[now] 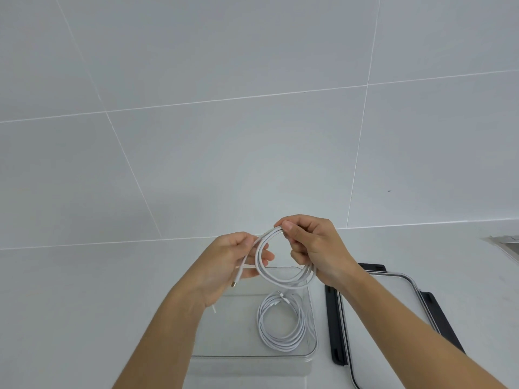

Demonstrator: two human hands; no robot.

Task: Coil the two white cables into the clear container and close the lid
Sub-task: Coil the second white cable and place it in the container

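A white cable [262, 269] is wound in a loop and held above the clear container [313, 336]. My right hand [314, 248] pinches the top of the loop, and its lower fingers grip the loop's right side. My left hand [227, 265] holds the loose end, whose plug [233, 284] points down-left. A second white cable [282, 322] lies coiled inside the container, on its right side. The clear lid [393, 307] with black latches rests flat on the counter to the right of the container.
The white counter [84, 304] runs to a white tiled wall [224, 136] behind. A metal edge [505, 242], perhaps a sink, shows at the far right.
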